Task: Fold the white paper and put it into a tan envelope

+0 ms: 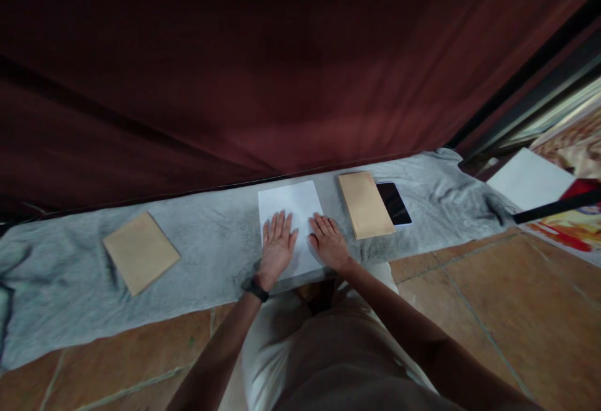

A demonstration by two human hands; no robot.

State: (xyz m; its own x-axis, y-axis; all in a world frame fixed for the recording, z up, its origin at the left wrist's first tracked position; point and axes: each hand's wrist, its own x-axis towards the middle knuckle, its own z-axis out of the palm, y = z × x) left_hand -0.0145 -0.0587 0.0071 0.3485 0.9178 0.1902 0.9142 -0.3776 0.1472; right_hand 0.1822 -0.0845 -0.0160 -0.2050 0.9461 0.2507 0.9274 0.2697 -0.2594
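A white sheet of paper (291,201) lies flat on a grey cloth in front of me. My left hand (277,245) rests palm down on its left half, fingers stretched out. On the right half and edge of the sheet lies my right hand (328,240), also flat with its fingers extended. Just right of that hand is a brown envelope (367,205), or a small stack of them. Farther off to the left, another brown envelope (141,252) lies at an angle on the cloth.
A dark phone or tablet (393,203) lies partly beneath the right envelope. The grey cloth (211,235) covers a long narrow surface against a dark red curtain (263,98). At far right are a white sheet (530,179) and a dark bar (558,209). Tiled floor (507,286) lies below.
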